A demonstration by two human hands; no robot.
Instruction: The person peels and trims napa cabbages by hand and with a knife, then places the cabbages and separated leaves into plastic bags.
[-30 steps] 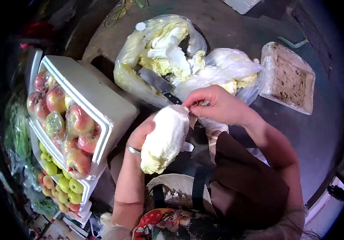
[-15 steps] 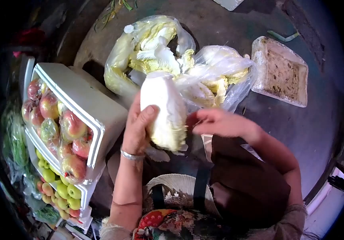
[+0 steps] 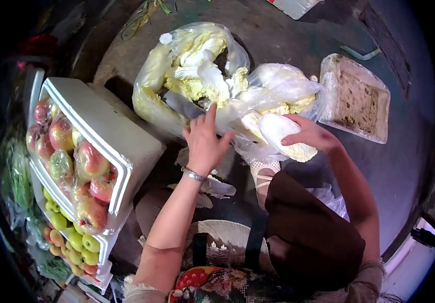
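In my right hand [image 3: 308, 135] is a pale napa cabbage [image 3: 284, 136], gripped at its right side with the thumb on top. It is over the near edge of a clear plastic bag [image 3: 273, 76] that holds more cabbage. My left hand [image 3: 206, 139] has its fingers spread and holds nothing. It reaches toward the near side of a second clear bag [image 3: 149, 81], in which loose yellow-white cabbage leaves [image 3: 210, 76] lie. Torn leaf pieces [image 3: 217, 188] are scattered on the floor below my left hand.
At the left stands a white foam box [image 3: 121, 121] of wrapped apples [image 3: 91, 159], with green apples [image 3: 90, 243] in a box below. A dirty foam tray [image 3: 355, 101] sits at the right. Green leaf scraps [image 3: 361, 53] lie on the floor beyond it.
The cabbage has passed from my left hand to my right and moved right, over the right bag. My left hand has let go, opened and moved forward toward the left bag.
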